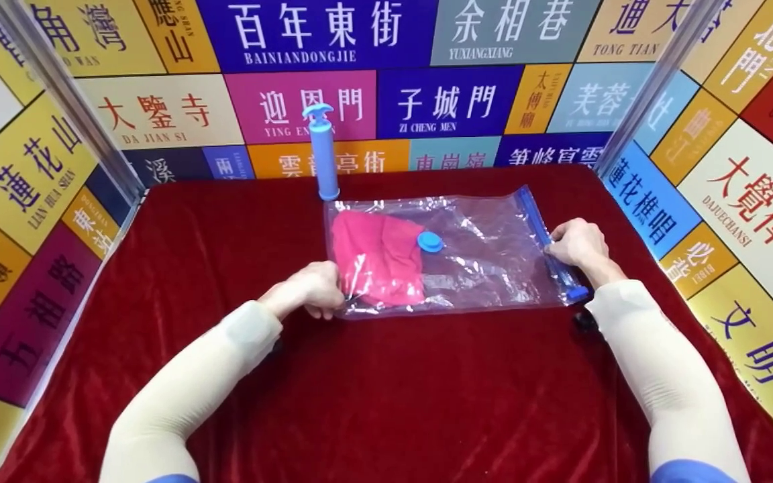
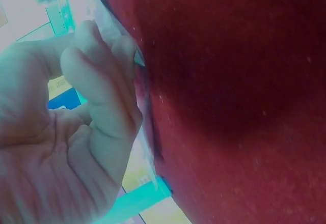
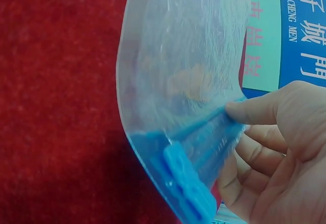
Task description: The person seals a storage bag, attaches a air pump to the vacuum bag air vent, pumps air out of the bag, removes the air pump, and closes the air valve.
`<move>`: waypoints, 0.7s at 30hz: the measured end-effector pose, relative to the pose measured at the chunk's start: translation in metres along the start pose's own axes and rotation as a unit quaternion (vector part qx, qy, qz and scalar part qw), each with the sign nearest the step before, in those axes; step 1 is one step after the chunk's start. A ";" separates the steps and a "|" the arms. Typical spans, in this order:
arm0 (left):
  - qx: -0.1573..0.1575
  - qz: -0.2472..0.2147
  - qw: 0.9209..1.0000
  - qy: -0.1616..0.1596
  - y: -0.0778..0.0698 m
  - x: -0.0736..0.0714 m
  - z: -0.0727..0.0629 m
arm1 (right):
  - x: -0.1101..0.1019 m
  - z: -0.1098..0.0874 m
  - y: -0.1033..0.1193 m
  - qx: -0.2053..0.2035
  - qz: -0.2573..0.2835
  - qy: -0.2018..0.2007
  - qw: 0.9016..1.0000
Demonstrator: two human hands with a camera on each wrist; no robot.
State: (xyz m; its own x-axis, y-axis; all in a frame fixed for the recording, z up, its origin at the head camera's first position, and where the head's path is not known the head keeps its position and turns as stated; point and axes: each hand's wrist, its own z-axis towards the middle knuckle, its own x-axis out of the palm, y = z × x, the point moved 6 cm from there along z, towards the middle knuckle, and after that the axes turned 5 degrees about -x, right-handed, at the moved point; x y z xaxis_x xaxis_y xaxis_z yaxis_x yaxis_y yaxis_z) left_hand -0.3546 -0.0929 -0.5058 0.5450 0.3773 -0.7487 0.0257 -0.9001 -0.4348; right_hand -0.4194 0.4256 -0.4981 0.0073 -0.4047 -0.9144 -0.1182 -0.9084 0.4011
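Observation:
A clear vacuum storage bag (image 1: pixel 477 235) lies across the cloth, with a folded pink cloth (image 1: pixel 380 258) inside its left half. Its round blue valve cap (image 1: pixel 430 241) sits near the middle. My right hand (image 1: pixel 580 243) pinches the blue zip strip (image 3: pixel 204 132) at the bag's right end between thumb and fingers. Toward the near corner of that strip is a blue slider (image 3: pixel 186 183). At the bag's left edge, my left hand (image 1: pixel 316 288) grips the plastic with curled fingers (image 2: pixel 102 81); its fingertips are partly hidden there.
A blue hand pump (image 1: pixel 324 157) stands upright behind the bag's far left corner. Dark red velvet (image 1: pixel 413 389) covers the table. Panels with printed place names (image 1: pixel 302 104) rise at the back and both sides, joined by metal corner posts (image 1: pixel 655 80).

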 end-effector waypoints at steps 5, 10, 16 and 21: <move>-0.004 0.004 1.000 0.007 0.010 -0.004 -0.002 | 0.004 -0.002 0.001 -0.007 0.003 0.009 1.000; -0.011 0.008 1.000 0.013 0.020 -0.008 -0.005 | 0.007 -0.003 0.005 -0.010 0.022 0.022 0.999; -0.020 0.013 1.000 0.011 0.028 -0.012 -0.009 | 0.014 -0.004 0.012 -0.022 0.045 0.037 0.998; -0.026 0.016 1.000 0.005 0.038 -0.016 -0.012 | 0.022 -0.004 0.019 -0.025 0.065 0.055 0.996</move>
State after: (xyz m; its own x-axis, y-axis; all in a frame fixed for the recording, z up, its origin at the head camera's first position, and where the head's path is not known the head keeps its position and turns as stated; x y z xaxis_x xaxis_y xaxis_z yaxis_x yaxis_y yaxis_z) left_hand -0.3521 -0.1361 -0.5044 0.5541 0.3461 -0.7571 0.0517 -0.9220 -0.3837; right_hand -0.4172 0.3986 -0.5101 0.1048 -0.5261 -0.8439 -0.0752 -0.8504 0.5208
